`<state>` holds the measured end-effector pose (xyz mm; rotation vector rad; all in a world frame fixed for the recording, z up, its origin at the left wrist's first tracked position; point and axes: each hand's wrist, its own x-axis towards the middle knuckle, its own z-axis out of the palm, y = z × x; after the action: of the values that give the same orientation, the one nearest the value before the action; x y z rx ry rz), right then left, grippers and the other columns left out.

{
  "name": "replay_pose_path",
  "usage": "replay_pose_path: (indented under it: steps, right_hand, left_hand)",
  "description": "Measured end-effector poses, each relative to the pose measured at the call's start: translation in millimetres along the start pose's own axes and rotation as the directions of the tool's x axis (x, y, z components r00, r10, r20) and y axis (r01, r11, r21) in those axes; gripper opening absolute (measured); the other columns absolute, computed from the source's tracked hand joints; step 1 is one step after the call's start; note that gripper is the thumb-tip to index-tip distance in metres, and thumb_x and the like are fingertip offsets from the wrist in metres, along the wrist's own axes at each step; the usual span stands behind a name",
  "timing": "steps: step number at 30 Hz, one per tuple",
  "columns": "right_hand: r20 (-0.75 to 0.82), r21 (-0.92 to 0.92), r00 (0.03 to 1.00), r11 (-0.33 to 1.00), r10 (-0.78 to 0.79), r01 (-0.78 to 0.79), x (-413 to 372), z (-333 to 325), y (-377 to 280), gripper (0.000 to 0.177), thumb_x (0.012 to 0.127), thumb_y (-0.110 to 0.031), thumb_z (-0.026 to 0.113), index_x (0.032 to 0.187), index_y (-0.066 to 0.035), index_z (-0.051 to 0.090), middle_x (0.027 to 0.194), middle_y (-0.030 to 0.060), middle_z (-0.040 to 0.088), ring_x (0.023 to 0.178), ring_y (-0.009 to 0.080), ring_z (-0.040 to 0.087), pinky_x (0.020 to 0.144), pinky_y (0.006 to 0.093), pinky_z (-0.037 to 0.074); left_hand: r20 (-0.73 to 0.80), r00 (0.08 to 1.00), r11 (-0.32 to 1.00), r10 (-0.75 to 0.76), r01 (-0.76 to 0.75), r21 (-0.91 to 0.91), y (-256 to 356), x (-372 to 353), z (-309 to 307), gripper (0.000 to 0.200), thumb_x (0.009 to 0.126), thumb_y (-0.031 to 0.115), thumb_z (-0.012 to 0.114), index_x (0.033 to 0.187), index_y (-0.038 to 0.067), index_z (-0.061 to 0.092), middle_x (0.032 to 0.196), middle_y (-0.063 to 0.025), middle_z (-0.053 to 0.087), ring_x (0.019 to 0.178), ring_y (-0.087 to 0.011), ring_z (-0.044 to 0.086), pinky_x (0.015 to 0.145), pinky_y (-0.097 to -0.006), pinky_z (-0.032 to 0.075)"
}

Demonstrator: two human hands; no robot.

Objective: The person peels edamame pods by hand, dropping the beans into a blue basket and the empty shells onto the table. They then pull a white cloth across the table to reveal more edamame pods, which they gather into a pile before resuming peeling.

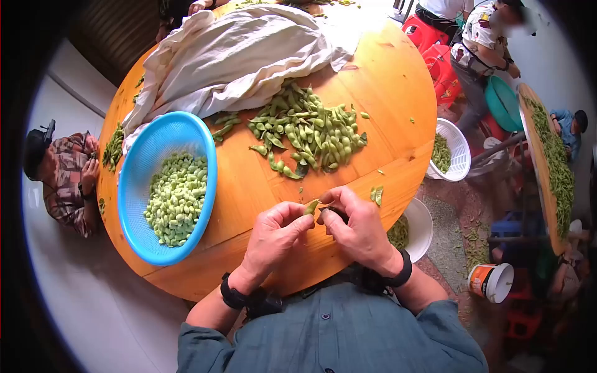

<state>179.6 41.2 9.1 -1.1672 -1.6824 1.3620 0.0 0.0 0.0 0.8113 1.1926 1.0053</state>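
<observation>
Near the table's front edge, my left hand [278, 239] pinches a green pod [311, 207] between thumb and forefinger. Close beside it on the right, my right hand [359, 227] has its fingers pressed together around something dark at the pod's end, too small to make out. Beyond both hands lies a pile of green pods [317, 130] on the wooden table. Left of them stands a blue basket [211, 180] with shelled beans [177, 199] inside. A couple of pod pieces [377, 195] lie just right of my right hand.
A white cloth [230, 59] covers the table's far left. A white basket [459, 149], a white basin [420, 230] and a white bucket [499, 283] stand at the right. One person [68, 174] sits at the left; others are at the upper right, near another pod-covered table [535, 133].
</observation>
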Motion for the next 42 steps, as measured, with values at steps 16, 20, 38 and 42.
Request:
replay_pose_path:
  steps: [16,20,38,42]
  right_hand:
    - [-0.015,-0.346,0.954,0.897,-0.298,0.274,-4,13,5,0.016,0.088,0.0,0.059,0.103,0.003,0.062,0.082,0.02,0.066,0.075,0.0336,0.068,0.064,0.038,0.053]
    - [0.028,-0.24,0.916,0.886,-0.401,0.396,-1,9,14,0.015,0.087,0.004,0.058,0.101,0.002,0.063,0.084,0.018,0.065,0.073,0.0317,0.066,0.065,0.0363,0.052]
    - [0.07,-0.185,0.964,0.947,-0.255,0.264,-2,2,16,0.009,0.089,-0.003,0.062,0.097,0.0,0.067,0.08,0.0125,0.064,0.072,0.023,0.064,0.066,0.0321,0.05]
    - [0.03,-0.194,0.969,0.95,-0.245,0.246,-2,4,12,0.007,0.087,-0.004,0.06,0.091,0.001,0.064,0.083,0.0174,0.064,0.076,0.0349,0.064,0.066,0.0377,0.051]
  left_hand:
    - [0.036,0.886,0.719,0.462,-0.398,0.569,-11,-9,8,0.012,0.089,0.009,0.072,0.087,0.001,0.063,0.078,0.0009,0.061,0.064,-0.0076,0.054,0.057,-0.0275,0.047]
    - [0.02,0.994,0.978,0.108,-0.11,0.176,-8,-8,2,0.01,0.088,0.005,0.071,0.092,0.002,0.062,0.076,-0.0007,0.061,0.064,-0.0054,0.057,0.053,-0.0213,0.046]
    - [0.091,0.995,0.98,0.028,-0.045,0.192,-8,-9,-8,0.011,0.091,0.004,0.066,0.1,0.001,0.062,0.082,0.0012,0.064,0.067,-0.0046,0.057,0.06,-0.0204,0.048]
    - [0.058,0.998,0.99,0.008,-0.016,0.141,-5,-4,-10,0.014,0.097,0.016,0.061,0.099,0.003,0.063,0.079,0.0005,0.063,0.064,-0.0055,0.058,0.057,-0.0203,0.048]
